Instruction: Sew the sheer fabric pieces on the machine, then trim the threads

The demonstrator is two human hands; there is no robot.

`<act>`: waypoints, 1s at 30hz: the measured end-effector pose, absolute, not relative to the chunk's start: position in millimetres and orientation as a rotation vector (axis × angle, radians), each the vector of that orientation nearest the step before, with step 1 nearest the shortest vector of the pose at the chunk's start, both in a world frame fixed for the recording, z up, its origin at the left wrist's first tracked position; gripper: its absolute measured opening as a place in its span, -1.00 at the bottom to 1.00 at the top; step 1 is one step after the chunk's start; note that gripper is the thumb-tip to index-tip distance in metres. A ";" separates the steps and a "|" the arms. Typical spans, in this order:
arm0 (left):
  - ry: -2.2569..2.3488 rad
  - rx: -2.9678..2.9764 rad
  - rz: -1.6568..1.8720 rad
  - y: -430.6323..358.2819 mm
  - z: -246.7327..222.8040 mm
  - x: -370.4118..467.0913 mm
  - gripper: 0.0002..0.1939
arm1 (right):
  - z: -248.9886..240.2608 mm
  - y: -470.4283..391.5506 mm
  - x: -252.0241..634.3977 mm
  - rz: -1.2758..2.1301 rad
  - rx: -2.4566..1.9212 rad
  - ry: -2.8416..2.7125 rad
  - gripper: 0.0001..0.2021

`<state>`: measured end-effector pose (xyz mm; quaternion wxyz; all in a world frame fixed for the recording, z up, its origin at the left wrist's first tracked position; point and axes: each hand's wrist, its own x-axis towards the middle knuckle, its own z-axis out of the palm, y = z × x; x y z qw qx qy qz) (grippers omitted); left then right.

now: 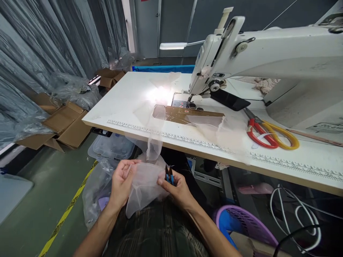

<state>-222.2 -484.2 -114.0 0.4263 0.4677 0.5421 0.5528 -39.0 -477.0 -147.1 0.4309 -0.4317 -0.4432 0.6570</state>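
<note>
My left hand [123, 182] pinches the left edge of a sheer pale pink fabric piece [146, 184] above my lap. At its right side, my right hand [175, 185] grips the cloth between thumb and fingers, and small blue thread snips [169, 175] are tucked in the same hand with the blades pointing up. More sheer fabric [154, 137] hangs over the table's front edge from the sewing area. The white sewing machine [211, 60] stands beyond my hands, its needle area lit. A brown template strip [177, 115] lies just in front of the needle.
Red-and-yellow-handled scissors [272, 135] and a black phone-like slab [229, 100] lie on the white table [118, 96]. Below the right side are a purple basket [246, 221] and coiled white cables [302, 217]. Cardboard boxes [68, 123] and a clear plastic bin [111, 144] stand to the left.
</note>
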 end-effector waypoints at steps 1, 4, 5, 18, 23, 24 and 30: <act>1.431 1.349 1.452 -484.9 -116.6 -223.6 -0.75 | -146.3 -475.3 -39.7 1.628 -1.079 -1.096 -0.53; 1.412 2.000 1.418 -482.7 -117.5 -225.5 -0.81 | -140.4 -469.4 -40.2 1.565 -1.054 -1.178 -0.57; 1.322 2.160 1.321 -480.5 -115.7 -224.6 -0.78 | -138.0 -467.8 -40.2 1.529 -1.041 -1.222 -0.58; 0.971 1.933 1.083 -453.6 -113.4 -209.3 -0.81 | -129.2 -467.6 -34.1 1.326 -0.998 -1.542 -0.65; 1.122 1.687 0.978 -449.8 -111.4 -213.8 -0.64 | -132.0 -464.8 -30.0 1.338 -1.076 -1.508 -0.67; 1.133 1.629 0.931 -449.1 -110.3 -215.1 -0.60 | -132.0 -464.0 -29.2 1.332 -1.078 -1.509 -0.67; 1.086 1.403 0.753 -447.6 -101.5 -219.4 -0.56 | -127.6 -461.5 -27.4 1.251 -1.075 -1.559 -0.60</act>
